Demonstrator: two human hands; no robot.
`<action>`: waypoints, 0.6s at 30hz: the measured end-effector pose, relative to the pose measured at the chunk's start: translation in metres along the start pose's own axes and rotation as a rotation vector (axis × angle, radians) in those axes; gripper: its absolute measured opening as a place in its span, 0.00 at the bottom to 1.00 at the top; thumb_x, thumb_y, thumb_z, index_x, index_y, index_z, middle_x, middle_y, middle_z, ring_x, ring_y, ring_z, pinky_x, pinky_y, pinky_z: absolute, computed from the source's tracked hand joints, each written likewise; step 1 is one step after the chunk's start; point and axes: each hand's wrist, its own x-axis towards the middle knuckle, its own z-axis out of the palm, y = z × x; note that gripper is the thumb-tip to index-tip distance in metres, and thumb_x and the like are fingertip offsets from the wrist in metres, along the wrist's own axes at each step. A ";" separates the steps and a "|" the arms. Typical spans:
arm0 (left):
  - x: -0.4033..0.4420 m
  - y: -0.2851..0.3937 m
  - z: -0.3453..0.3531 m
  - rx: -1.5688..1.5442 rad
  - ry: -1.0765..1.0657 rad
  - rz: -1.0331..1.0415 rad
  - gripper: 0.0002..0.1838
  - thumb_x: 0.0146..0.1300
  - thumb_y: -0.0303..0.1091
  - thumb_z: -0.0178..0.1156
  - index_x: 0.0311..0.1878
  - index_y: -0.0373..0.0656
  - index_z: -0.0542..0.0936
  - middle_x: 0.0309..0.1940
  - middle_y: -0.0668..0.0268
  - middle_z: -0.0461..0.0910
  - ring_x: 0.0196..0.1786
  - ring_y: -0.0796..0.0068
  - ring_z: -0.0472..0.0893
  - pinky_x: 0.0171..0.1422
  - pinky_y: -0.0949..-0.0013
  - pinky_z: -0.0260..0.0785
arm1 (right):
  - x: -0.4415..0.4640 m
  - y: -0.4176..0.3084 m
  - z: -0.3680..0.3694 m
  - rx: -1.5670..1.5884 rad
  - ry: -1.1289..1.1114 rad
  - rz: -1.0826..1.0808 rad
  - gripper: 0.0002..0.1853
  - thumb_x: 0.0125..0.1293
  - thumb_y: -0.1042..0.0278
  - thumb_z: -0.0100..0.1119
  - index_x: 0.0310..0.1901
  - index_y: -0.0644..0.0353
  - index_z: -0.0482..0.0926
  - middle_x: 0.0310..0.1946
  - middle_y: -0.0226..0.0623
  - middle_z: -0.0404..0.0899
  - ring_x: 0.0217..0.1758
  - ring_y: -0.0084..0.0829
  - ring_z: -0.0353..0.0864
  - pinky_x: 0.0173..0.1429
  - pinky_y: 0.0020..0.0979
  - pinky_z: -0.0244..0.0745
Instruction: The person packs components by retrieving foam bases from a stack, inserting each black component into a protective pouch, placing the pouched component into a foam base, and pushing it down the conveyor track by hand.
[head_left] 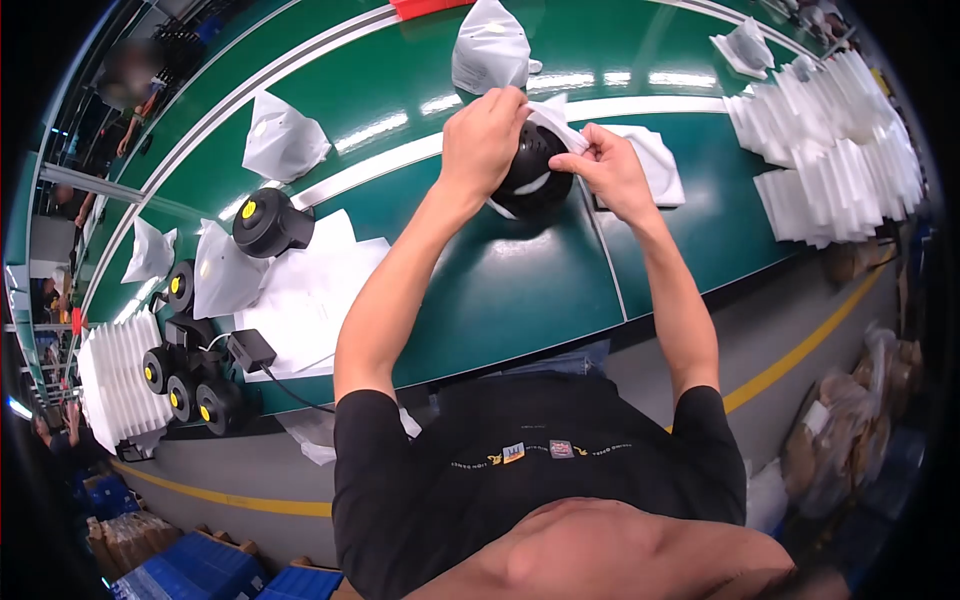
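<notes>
A glossy black round device (532, 192) stands on the green bench in front of me. White foam-like bag material (553, 112) shows at its upper edge, between my hands. At the upper left of the device, my left hand (482, 142) is closed in a pinch at the bag's edge. My right hand (612, 172) pinches the bag from the right side, its thumb against the device. How far the bag reaches around the device is partly hidden by my hands. A folded white bag (652, 165) lies just right of them.
Stacked white bags (835, 145) cover the right end. Wrapped items (283, 138) sit along the conveyor, another wrapped one (490, 48) straight ahead. To my left are black devices with yellow stickers (268, 222), paper sheets (325, 300), a power adapter (252, 348) and more white sleeves (122, 380).
</notes>
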 end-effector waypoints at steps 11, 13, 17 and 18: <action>-0.015 -0.013 -0.038 0.442 -0.238 -0.070 0.16 0.61 0.26 0.68 0.52 0.41 0.80 0.41 0.53 0.83 0.39 0.48 0.86 0.45 0.51 0.78 | -0.005 -0.016 0.008 -0.218 0.301 -0.110 0.09 0.71 0.68 0.68 0.40 0.63 0.78 0.23 0.35 0.78 0.25 0.23 0.75 0.32 0.29 0.70; -0.017 -0.015 -0.047 0.423 -0.369 -0.217 0.19 0.60 0.27 0.70 0.55 0.39 0.80 0.39 0.50 0.84 0.39 0.47 0.86 0.45 0.50 0.78 | -0.009 -0.034 0.010 -0.354 0.297 -0.087 0.07 0.70 0.69 0.66 0.43 0.63 0.79 0.25 0.41 0.80 0.27 0.32 0.80 0.34 0.34 0.73; -0.027 -0.020 -0.068 0.233 -0.669 -0.374 0.17 0.62 0.26 0.65 0.55 0.36 0.81 0.32 0.46 0.86 0.37 0.51 0.88 0.43 0.54 0.79 | -0.008 -0.019 0.011 -0.654 0.292 -0.302 0.07 0.70 0.71 0.62 0.46 0.63 0.81 0.29 0.50 0.84 0.33 0.50 0.85 0.40 0.46 0.78; -0.029 -0.019 -0.072 0.178 -0.728 -0.418 0.17 0.62 0.26 0.64 0.55 0.36 0.82 0.31 0.45 0.86 0.36 0.53 0.88 0.42 0.55 0.79 | -0.011 -0.019 0.010 -0.643 0.244 -0.253 0.07 0.70 0.71 0.61 0.46 0.63 0.82 0.30 0.51 0.84 0.34 0.52 0.85 0.41 0.47 0.78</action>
